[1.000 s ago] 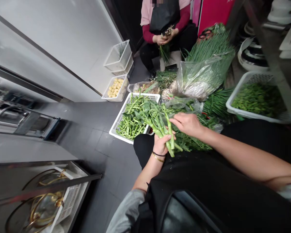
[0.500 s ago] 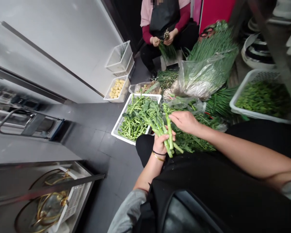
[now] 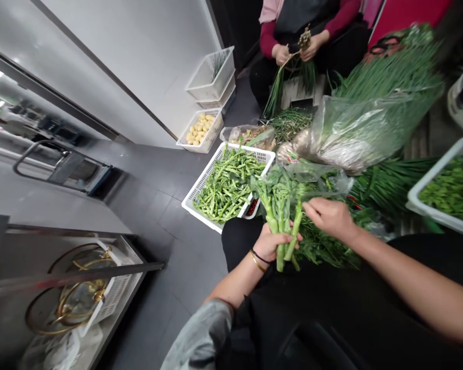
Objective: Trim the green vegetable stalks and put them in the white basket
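My left hand (image 3: pixel 269 243) is wrapped round a small bunch of leafy green vegetable stalks (image 3: pixel 281 224), held upright over my lap with the leaves at the top. Just to the right, my right hand (image 3: pixel 332 217) is closed, its thumb and fingertips pinched against the upper part of the rightmost stalk. What sits between those fingertips is too small to make out. Beyond the bunch, a white perforated basket (image 3: pixel 203 181) holds many cut green stems (image 3: pixel 228 189). More leafy greens (image 3: pixel 327 246) lie below my right hand.
Opposite sits a co-worker (image 3: pixel 306 20), both hands on long green stalks. Between us lies a clear plastic bag (image 3: pixel 343 123) with long green stalks. White bins stand by the wall, one with yellowish potatoes (image 3: pixel 200 128). A basket of greens (image 3: pixel 447 192) is at right, a metal rack (image 3: pixel 139 267) at left.
The view has shifted, so the scene sits further left and right. The bunch is more upright in my left hand. My right hand stays beside the stalk. The co-worker's stalks have spread apart.
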{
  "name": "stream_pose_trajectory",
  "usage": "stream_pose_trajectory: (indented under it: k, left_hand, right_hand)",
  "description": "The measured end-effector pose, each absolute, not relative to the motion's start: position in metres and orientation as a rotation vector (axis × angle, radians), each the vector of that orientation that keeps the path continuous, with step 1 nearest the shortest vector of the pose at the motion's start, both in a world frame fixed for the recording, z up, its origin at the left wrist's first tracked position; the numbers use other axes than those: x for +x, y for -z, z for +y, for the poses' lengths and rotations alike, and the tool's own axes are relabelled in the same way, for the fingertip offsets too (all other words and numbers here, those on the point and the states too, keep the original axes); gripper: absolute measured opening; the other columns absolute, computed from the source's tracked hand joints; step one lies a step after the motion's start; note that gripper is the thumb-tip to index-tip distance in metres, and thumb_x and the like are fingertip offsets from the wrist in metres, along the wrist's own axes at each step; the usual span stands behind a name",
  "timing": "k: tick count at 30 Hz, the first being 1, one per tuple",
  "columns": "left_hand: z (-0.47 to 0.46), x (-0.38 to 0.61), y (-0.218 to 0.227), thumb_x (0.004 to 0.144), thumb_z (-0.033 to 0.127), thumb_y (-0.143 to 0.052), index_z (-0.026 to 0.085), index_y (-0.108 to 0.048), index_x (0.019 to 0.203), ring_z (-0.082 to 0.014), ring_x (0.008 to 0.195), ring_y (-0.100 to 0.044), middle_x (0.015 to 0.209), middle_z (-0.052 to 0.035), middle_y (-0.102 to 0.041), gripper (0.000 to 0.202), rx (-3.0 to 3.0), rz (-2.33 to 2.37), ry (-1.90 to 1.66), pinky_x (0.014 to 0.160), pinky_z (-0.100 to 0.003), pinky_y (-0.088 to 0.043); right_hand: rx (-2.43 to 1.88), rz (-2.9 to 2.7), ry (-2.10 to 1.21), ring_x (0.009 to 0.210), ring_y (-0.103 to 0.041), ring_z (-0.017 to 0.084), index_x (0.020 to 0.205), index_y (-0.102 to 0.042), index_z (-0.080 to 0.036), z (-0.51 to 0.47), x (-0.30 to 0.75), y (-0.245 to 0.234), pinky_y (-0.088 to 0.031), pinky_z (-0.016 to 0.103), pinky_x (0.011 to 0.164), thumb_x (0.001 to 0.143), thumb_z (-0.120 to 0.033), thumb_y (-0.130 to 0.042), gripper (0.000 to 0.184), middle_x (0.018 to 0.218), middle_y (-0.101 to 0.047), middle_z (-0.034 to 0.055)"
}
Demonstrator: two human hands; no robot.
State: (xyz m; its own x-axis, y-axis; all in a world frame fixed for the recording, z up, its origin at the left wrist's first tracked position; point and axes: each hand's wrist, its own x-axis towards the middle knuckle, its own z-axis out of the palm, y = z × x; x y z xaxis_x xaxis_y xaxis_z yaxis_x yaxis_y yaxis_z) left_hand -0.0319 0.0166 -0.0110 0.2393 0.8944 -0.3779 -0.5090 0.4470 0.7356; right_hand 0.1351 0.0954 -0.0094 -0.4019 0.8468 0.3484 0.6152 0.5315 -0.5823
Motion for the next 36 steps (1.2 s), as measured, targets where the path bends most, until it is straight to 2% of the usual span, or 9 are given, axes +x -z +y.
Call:
stream_pose_trajectory:
  k: [5, 12, 16, 20, 23, 26, 30, 33, 36]
  left_hand:
    - [0.081, -0.073, 0.007, 0.055, 0.016, -0.070, 0.013, -0.054, 0.089, -0.0144, 0.053, -0.060, 0.071, -0.0063, -0.067, 0.038, 0.445, 1.051, -1.248, 0.051, -0.025, -0.045]
    - [0.208, -0.189, 0.001, 0.057, 0.005, -0.065, 0.013, -0.053, 0.078, -0.0112, 0.057, -0.057, 0.060, 0.0005, -0.056, 0.025, 0.398, 1.504, -1.402, 0.055, -0.024, -0.047]
    - [0.169, -0.177, 0.001, 0.056, 0.011, -0.066, 0.011, -0.058, 0.082, -0.0092, 0.057, -0.052, 0.064, -0.0012, -0.055, 0.027, 0.409, 1.368, -1.315, 0.049, -0.021, -0.044]
    - [0.098, -0.112, 0.004, 0.050, 0.023, -0.070, 0.012, -0.062, 0.095, -0.0109, 0.060, -0.050, 0.075, -0.0049, -0.057, 0.047, 0.486, 0.912, -1.093, 0.043, -0.021, -0.040]
    - [0.060, -0.067, 0.008, 0.049, 0.028, -0.072, 0.013, -0.063, 0.088, -0.0118, 0.052, -0.049, 0.067, -0.0047, -0.057, 0.043, 0.547, 0.762, -0.961, 0.041, -0.024, -0.039]
    - [0.041, -0.042, 0.009, 0.055, 0.032, -0.071, 0.011, -0.063, 0.083, -0.0163, 0.056, -0.057, 0.071, -0.0089, -0.062, 0.035, 0.578, 0.744, -0.948, 0.049, -0.030, -0.048]
    - [0.029, -0.026, -0.001, 0.059, 0.026, -0.072, 0.008, -0.063, 0.087, -0.0195, 0.071, -0.063, 0.083, -0.0114, -0.066, 0.034, 0.598, 0.908, -1.031, 0.068, -0.034, -0.052]
    - [0.022, -0.019, -0.009, 0.059, 0.026, -0.073, 0.011, -0.060, 0.093, -0.0189, 0.072, -0.064, 0.085, -0.0090, -0.066, 0.039, 0.602, 0.969, -1.126, 0.066, -0.032, -0.051]
    - [0.014, -0.016, -0.009, 0.057, 0.025, -0.075, 0.014, -0.057, 0.094, -0.0136, 0.061, -0.060, 0.077, -0.0026, -0.063, 0.042, 0.648, 1.028, -1.229, 0.058, -0.027, -0.048]
  right_hand:
    - [-0.946, -2.411, -0.518, 0.053, -0.051, 0.014, 0.062, -0.049, -0.021, 0.086, 0.154, 0.040, -0.032, 0.028, 0.056, 0.092, -0.033, -0.040, 0.033, 0.058, -0.054, 0.0021]
    - [-1.040, -2.546, -0.736, 0.057, -0.057, 0.016, 0.066, -0.054, -0.022, 0.095, 0.177, 0.079, -0.033, 0.028, 0.053, 0.092, -0.040, -0.040, 0.035, 0.064, -0.060, 0.0027]
    - [-1.092, -2.428, -1.015, 0.055, -0.055, 0.014, 0.080, -0.063, -0.022, 0.109, 0.165, 0.060, -0.036, 0.025, 0.053, 0.086, -0.046, -0.048, 0.029, 0.064, -0.061, 0.0010]
    - [-1.131, -1.930, -1.462, 0.052, -0.052, 0.012, 0.102, -0.063, -0.018, 0.126, 0.133, 0.018, -0.038, 0.024, 0.051, 0.081, -0.055, -0.051, 0.045, 0.058, -0.055, -0.0021]
    - [-1.050, -1.769, -1.701, 0.043, -0.042, 0.009, 0.076, -0.063, -0.016, 0.128, 0.113, -0.003, -0.031, 0.022, 0.042, 0.075, -0.057, -0.056, 0.042, 0.049, -0.048, -0.0040]
    - [-1.044, -1.669, -1.653, 0.042, -0.037, 0.006, 0.056, -0.054, -0.016, 0.116, 0.111, -0.008, -0.028, 0.021, 0.041, 0.071, -0.053, -0.063, 0.040, 0.045, -0.045, -0.0045]
    - [-1.137, -1.501, -1.514, 0.044, -0.042, 0.007, 0.053, -0.052, -0.016, 0.095, 0.124, -0.011, -0.034, 0.021, 0.043, 0.067, -0.049, -0.068, 0.039, 0.048, -0.050, -0.0031]
    - [-1.128, -1.382, -1.561, 0.044, -0.047, 0.008, 0.058, -0.050, -0.016, 0.080, 0.129, -0.016, -0.037, 0.020, 0.042, 0.065, -0.048, -0.071, 0.039, 0.051, -0.055, -0.0017]
    - [-1.123, -1.242, -1.709, 0.044, -0.052, 0.010, 0.076, -0.052, -0.018, 0.067, 0.127, -0.018, -0.038, 0.020, 0.038, 0.065, -0.050, -0.072, 0.039, 0.054, -0.059, -0.0012]
